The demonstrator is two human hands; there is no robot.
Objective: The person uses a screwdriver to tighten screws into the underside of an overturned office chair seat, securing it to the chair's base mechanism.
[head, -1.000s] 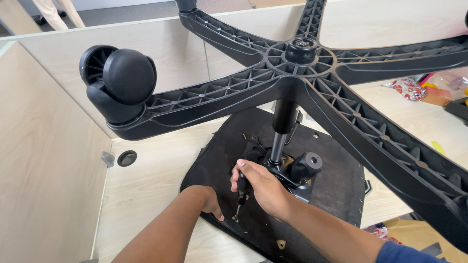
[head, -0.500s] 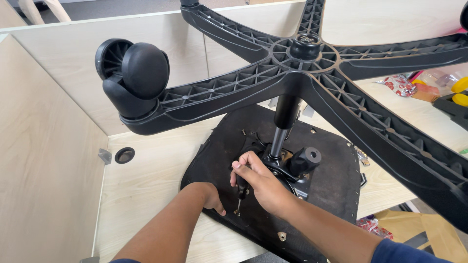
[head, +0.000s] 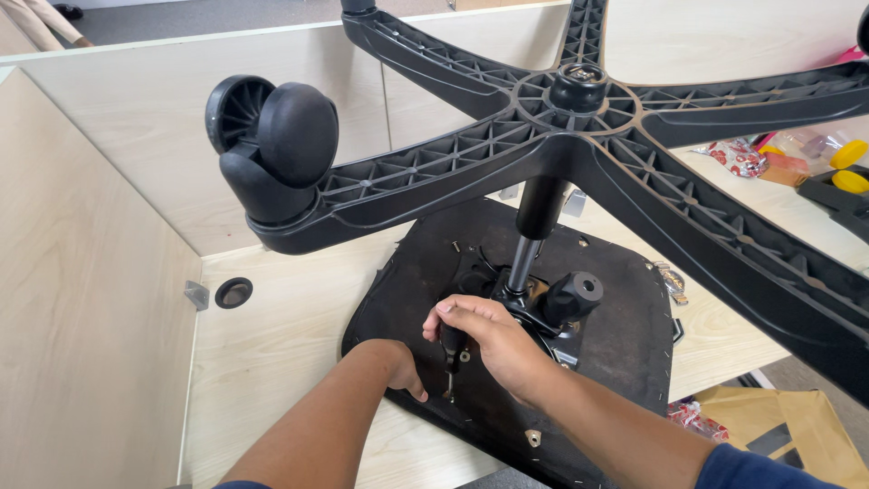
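An upside-down office chair lies on the desk: its black seat underside faces up, and the gas cylinder rises to the five-arm black base. A black caster sits on the near-left arm. My right hand is shut on a dark screwdriver handle, tip down on the seat plate beside the metal mechanism. My left hand rests flat on the seat's left edge, fingers partly hidden behind the right hand.
Light wood partition walls enclose the desk on the left and back. A round cable hole lies at the left. Snack packets and yellow-capped items are at the far right. A brown paper bag sits below right.
The view has shifted, so the caster and base appear further right and larger. Both hands stay at the same spot on the seat plate with the screwdriver.
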